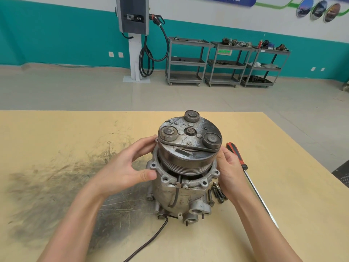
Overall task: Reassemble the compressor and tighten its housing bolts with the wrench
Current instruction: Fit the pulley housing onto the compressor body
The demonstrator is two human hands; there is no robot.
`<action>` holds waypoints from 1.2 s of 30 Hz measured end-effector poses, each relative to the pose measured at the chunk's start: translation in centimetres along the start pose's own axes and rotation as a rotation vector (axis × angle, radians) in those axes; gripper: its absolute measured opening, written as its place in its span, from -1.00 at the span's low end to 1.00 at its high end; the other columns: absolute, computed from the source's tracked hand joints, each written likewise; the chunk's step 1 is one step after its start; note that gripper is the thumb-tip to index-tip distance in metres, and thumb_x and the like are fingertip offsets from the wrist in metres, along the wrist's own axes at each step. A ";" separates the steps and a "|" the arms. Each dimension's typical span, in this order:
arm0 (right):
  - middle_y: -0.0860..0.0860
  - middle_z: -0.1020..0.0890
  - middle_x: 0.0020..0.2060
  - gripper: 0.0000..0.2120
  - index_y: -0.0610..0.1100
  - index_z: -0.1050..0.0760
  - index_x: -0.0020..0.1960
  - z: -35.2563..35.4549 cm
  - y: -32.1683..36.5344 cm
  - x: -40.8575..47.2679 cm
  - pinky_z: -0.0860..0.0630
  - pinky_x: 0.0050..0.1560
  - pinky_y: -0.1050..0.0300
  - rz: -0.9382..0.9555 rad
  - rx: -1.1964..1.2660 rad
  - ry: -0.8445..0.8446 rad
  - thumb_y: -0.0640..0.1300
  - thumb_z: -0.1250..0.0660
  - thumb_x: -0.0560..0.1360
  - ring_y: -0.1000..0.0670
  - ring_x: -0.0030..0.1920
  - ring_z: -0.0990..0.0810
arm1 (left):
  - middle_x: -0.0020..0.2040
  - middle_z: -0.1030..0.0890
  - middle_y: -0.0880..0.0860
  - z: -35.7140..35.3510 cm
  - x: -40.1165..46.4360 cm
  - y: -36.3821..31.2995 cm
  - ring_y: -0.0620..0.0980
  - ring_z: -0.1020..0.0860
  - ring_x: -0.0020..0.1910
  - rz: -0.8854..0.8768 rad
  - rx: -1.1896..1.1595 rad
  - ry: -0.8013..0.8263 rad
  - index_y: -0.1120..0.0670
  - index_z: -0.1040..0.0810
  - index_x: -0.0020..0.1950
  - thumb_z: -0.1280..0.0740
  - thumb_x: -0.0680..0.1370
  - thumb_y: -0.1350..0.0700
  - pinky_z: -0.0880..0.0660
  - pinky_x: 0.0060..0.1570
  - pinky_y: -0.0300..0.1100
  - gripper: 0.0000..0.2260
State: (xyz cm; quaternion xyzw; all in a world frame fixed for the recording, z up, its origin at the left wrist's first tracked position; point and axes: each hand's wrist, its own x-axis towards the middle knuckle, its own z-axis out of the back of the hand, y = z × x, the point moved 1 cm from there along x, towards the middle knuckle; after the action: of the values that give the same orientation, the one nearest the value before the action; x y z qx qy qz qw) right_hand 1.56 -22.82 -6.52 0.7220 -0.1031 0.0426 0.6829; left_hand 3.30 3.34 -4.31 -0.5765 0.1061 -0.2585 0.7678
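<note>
— Where's the compressor (pixel 181 178) sitting?

— Upright on the bench (pixel 56 129), near the middle, pulley end up. The dark clutch plate (pixel 189 132) with its three round dampers faces the ceiling, the grooved pulley under it, and the silver housing below with its ports toward the person.

— And the hands?

— Both are on the front housing flange. The left hand (pixel 130 168) curls round the left side, thumb pressing the flange edge near a bolt hole, fingers wrapped behind just under the pulley. The right hand (pixel 229 167) cups the right side the same way (its fingertips are hidden behind the pulley, so I can't tell how far they reach).

— Bolts fitted?

— The flange holes facing the camera show open. Several loose bolts (pixel 217 193) lie on the bench just right of the housing, beside the right wrist.

— Any tools?

— A red-and-black-handled screwdriver (pixel 243 167) lies to the right, shaft toward the near edge, partly under the right forearm. A black cable (pixel 151 241) trails from the base toward the near edge. Dark smudges (pixel 56 195) stain the bench at left.
</note>
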 end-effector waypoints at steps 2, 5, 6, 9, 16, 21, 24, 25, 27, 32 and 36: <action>-0.07 -0.68 0.11 -0.48 0.06 -0.65 0.13 0.3 -0.1 -0.3 -0.41 0.30 -0.36 0.035 -0.024 0.001 0.42 -0.34 0.39 -0.16 0.18 -0.61 | 0.40 -0.40 -0.39 0.1 0.0 -0.1 -0.34 -0.34 0.43 0.004 0.015 0.007 -0.26 -0.28 0.42 -0.44 0.11 -0.54 -0.28 0.35 -0.45 -0.05; -0.05 -0.62 0.25 -0.49 0.03 -0.55 0.28 0.7 -0.4 -0.8 -0.38 0.35 -0.28 0.096 -0.092 0.020 0.35 -0.22 0.52 -0.13 0.31 -0.53 | 0.49 -0.33 -0.31 0.3 0.1 0.1 -0.33 -0.29 0.46 0.011 0.069 0.006 -0.38 -0.29 0.40 -0.43 0.12 -0.55 -0.23 0.50 -0.19 -0.11; -0.03 -0.60 0.27 -0.49 0.05 -0.53 0.31 0.7 -0.4 -0.9 -0.39 0.36 -0.24 0.101 -0.116 0.031 0.34 -0.20 0.54 -0.11 0.33 -0.52 | 0.53 -0.30 -0.24 0.3 0.1 0.2 -0.31 -0.26 0.48 0.011 0.074 0.001 -0.44 -0.31 0.38 -0.44 0.12 -0.54 -0.19 0.53 -0.08 -0.15; 0.02 -0.57 0.31 -0.47 0.11 -0.48 0.35 0.5 -0.7 -1.2 -0.38 0.38 -0.18 0.086 -0.145 0.056 0.38 -0.20 0.51 -0.05 0.37 -0.48 | 0.57 -0.25 -0.19 0.2 0.3 0.3 -0.29 -0.21 0.51 0.017 0.077 -0.002 -0.60 -0.29 0.28 -0.47 0.11 -0.52 -0.12 0.56 0.03 -0.24; -0.07 -0.42 0.44 -0.22 -0.07 -0.28 0.51 -0.3 -1.0 -2.4 -0.21 0.43 -0.36 0.166 -0.109 0.092 0.43 -0.14 0.49 -0.14 0.47 -0.34 | 0.44 -0.23 -0.51 -0.2 0.3 0.2 -0.37 -0.13 0.51 0.015 0.040 0.033 -0.67 -0.26 0.22 -0.43 0.12 -0.55 -0.06 0.57 0.02 -0.30; -0.11 -0.36 0.48 -0.05 -0.15 -0.20 0.53 -0.6 -0.8 -2.9 -0.32 0.43 -0.12 0.203 -0.163 0.114 0.49 -0.22 0.40 -0.08 0.45 -0.37 | 0.47 -0.23 -0.45 -0.4 0.1 -0.2 -0.32 -0.12 0.54 -0.004 -0.001 0.027 -0.48 -0.29 0.33 -0.43 0.14 -0.54 -0.05 0.58 0.01 -0.21; -0.06 -0.44 0.40 -0.14 0.01 -0.26 0.46 -1.0 -0.1 -3.1 -0.45 0.13 0.38 0.203 -0.162 0.114 0.51 -0.25 0.34 0.24 0.20 -0.53 | 0.53 -0.26 -0.30 -0.6 0.0 -0.3 -0.27 -0.14 0.54 -0.005 0.011 0.022 -0.33 -0.26 0.39 -0.42 0.14 -0.55 -0.08 0.58 0.03 -0.12; -0.02 -0.41 0.42 -0.13 -0.01 -0.25 0.46 -1.0 0.0 -3.2 -0.42 0.15 0.41 0.211 -0.181 0.119 0.51 -0.24 0.34 0.24 0.26 -0.50 | 0.53 -0.26 -0.30 -0.6 0.0 -0.3 -0.27 -0.14 0.55 -0.011 0.016 0.023 -0.32 -0.26 0.39 -0.42 0.15 -0.54 -0.07 0.58 0.04 -0.12; 0.03 -0.39 0.46 -0.05 -0.09 -0.20 0.50 -1.0 0.1 -3.3 -0.38 0.24 0.39 0.212 -0.219 0.137 0.52 -0.23 0.34 0.17 0.40 -0.40 | 0.49 -0.27 -0.38 -0.5 -0.1 -0.2 -0.29 -0.13 0.54 -0.027 0.021 0.020 -0.34 -0.28 0.39 -0.42 0.15 -0.54 -0.06 0.58 0.01 -0.14; 0.06 -0.35 0.49 0.00 -0.15 -0.16 0.55 -0.6 0.1 -3.3 -0.32 0.42 0.08 0.218 -0.232 0.170 0.49 -0.25 0.36 0.03 0.48 -0.32 | 0.42 -0.31 -0.48 -0.4 0.2 0.1 -0.33 -0.16 0.52 -0.029 0.028 0.004 -0.61 -0.34 0.23 -0.44 0.15 -0.53 -0.07 0.57 -0.03 -0.33; -0.05 -0.33 0.50 -0.01 -0.17 -0.15 0.56 -0.5 0.1 -3.2 -0.27 0.43 -0.27 0.177 -0.220 0.166 0.45 -0.29 0.37 -0.09 0.50 -0.30 | 0.52 -0.32 -0.24 -0.4 0.3 0.4 -0.15 -0.16 0.57 -0.061 -0.020 -0.005 -0.37 -0.38 0.42 -0.49 0.21 -0.46 -0.07 0.55 0.15 -0.21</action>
State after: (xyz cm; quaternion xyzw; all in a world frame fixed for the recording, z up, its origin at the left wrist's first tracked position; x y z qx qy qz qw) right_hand -1.57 -22.01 -7.03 0.6251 -0.1133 0.1508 0.7574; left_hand 3.49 2.89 -4.83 -0.5880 0.0893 -0.2793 0.7539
